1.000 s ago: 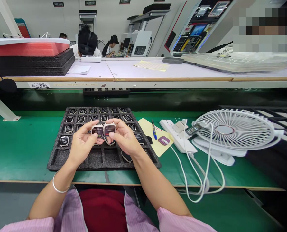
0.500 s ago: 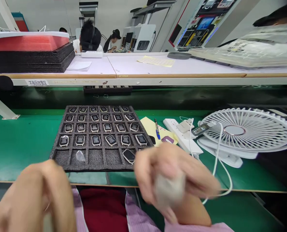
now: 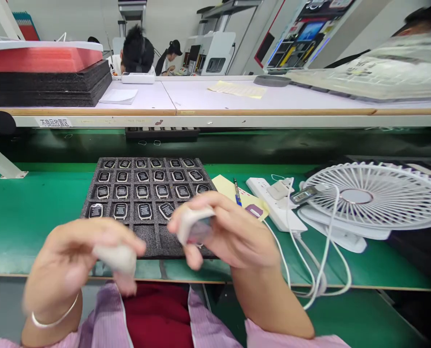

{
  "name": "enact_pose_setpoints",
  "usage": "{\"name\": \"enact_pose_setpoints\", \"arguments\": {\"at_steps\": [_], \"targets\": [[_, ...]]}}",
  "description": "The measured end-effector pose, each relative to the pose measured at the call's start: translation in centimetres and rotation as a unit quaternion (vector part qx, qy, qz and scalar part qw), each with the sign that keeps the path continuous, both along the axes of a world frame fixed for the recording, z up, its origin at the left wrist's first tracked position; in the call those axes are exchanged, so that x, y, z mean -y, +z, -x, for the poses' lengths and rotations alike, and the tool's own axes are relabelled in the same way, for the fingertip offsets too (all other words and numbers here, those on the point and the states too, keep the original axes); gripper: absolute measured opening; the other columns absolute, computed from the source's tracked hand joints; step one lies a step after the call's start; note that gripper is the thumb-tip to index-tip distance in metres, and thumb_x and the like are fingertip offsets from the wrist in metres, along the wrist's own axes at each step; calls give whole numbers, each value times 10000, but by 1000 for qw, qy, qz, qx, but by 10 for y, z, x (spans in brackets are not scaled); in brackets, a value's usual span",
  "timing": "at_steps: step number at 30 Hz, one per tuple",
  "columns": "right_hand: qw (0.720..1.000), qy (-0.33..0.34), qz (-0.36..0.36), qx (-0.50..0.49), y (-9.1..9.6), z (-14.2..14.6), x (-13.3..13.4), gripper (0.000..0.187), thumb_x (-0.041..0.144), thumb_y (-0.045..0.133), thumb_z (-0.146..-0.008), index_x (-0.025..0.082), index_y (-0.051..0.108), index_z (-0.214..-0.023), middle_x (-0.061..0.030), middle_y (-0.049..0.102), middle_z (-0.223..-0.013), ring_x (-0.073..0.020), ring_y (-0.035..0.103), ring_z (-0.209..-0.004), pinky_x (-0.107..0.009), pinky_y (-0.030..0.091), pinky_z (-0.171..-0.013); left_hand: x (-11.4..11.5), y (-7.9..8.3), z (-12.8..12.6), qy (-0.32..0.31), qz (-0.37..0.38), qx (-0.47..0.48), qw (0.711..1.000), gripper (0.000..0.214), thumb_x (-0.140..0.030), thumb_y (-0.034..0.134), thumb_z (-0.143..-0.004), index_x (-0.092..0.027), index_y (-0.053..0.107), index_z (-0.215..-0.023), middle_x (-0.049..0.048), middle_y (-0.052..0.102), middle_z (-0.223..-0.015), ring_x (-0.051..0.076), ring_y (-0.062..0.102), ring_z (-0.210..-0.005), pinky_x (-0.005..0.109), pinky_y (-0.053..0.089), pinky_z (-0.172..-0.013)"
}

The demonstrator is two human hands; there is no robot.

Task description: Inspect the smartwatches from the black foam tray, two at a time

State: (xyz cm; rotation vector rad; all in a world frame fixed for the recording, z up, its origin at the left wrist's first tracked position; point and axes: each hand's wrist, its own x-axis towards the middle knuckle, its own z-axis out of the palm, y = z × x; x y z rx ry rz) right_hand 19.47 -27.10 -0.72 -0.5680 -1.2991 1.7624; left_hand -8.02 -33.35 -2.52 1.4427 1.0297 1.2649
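Observation:
My left hand (image 3: 68, 251) is closed on a small off-white rounded piece (image 3: 119, 258), too blurred to name, above the table's front edge. Facing it, my right hand (image 3: 242, 232) grips a watch case (image 3: 189, 223) with a pale frame and a dark, shiny inside or face. Both hands are raised and apart from each other. Behind them lies a dark grey foam tray (image 3: 145, 237) with rows of pale-framed watch cases (image 3: 145, 210) in its compartments. My hands cover part of its front rows.
To the right stand a white fan (image 3: 356, 195), a white power strip (image 3: 273, 203) with looping cables, and a pen (image 3: 237, 192) on yellow paper (image 3: 221, 183). A shelf (image 3: 201, 94) crosses behind, carrying stacked foam (image 3: 41, 82) at left. Other people (image 3: 137, 53) sit beyond.
My left hand has risen from the lower left towards the middle, bringing the off-white piece into view. My right hand has moved up and left, turning the watch case.

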Motion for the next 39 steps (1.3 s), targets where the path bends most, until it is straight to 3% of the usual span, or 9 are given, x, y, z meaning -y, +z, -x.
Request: {"name": "enact_pose_setpoints", "arguments": {"at_steps": [1,3,6,13,21,25,29,35,39], "targets": [[1000,-15,12,-12,-5,9,-10,393,558,673,-854,248,617,-1087,-73,737,-953,-176,704,-581,-335,556,-569,-19,2,-8,-26,17,28,999,392,-542,681,-819,-310,746,-1129,88,766,-970,231,718,-579,395,628,-510],[999,-27,31,-15,-20,23,-26,373,486,692,-865,239,602,-1131,-67,732,-993,-177,720,-674,-331,564,-643,-48,1,-19,-5,17,70,997,364,-445,699,-844,-276,728,-1165,66,763,-964,222,744,-627,375,652,-587],[998,-35,49,12,-44,35,-39,357,377,719,-861,235,592,-1163,-34,709,-976,-143,715,-711,-285,552,-677,-67,-13,-21,24,52,73,996,383,-404,693,-864,-212,709,-1195,70,751,-997,210,757,-661,340,657,-629],[997,-55,27,53,-67,50,-44,355,272,760,-800,210,587,-1104,-14,700,-922,-104,661,-624,-233,493,-560,-63,-44,-11,32,121,55,991,440,-420,673,-870,-195,676,-1249,100,723,-1159,188,762,-672,312,658,-652],[993,-72,34,89,-71,61,-44,349,314,791,-763,204,583,-1021,6,702,-837,-77,587,-509,-218,446,-473,-68,-51,-18,51,104,37,993,382,-369,730,-802,-159,689,-1119,41,735,-856,141,699,-534,246,603,-503],[995,-56,42,69,-74,60,-44,327,272,720,-815,202,587,-1106,-26,730,-920,-104,668,-585,-239,503,-547,-69,-55,-18,59,101,31,993,355,-279,774,-738,-159,683,-1059,-2,693,-774,87,625,-499,204,559,-486],[996,-35,70,44,-74,58,-42,408,146,654,-771,215,580,-1167,-38,730,-1019,-137,724,-679,-287,561,-654,-66,-53,-14,48,93,45,993,469,-227,783,-712,-179,646,-1159,14,694,-881,82,619,-600,207,582,-565],[998,-14,49,23,-76,55,-41,539,122,706,-758,249,513,-1245,-44,680,-1107,-160,734,-757,-345,588,-738,-52,-51,23,42,106,2,994,713,-271,767,-763,-208,500,-1421,96,688,-1108,126,673,-692,299,621,-694],[999,13,31,31,-78,54,-39,627,172,768,-785,276,457,-1319,-49,638,-1138,-151,729,-794,-352,589,-779,-40,-58,60,48,60,-187,979,644,-375,752,-791,-243,568,-1394,78,709,-1033,207,671,-840,354,599,-769]]}}
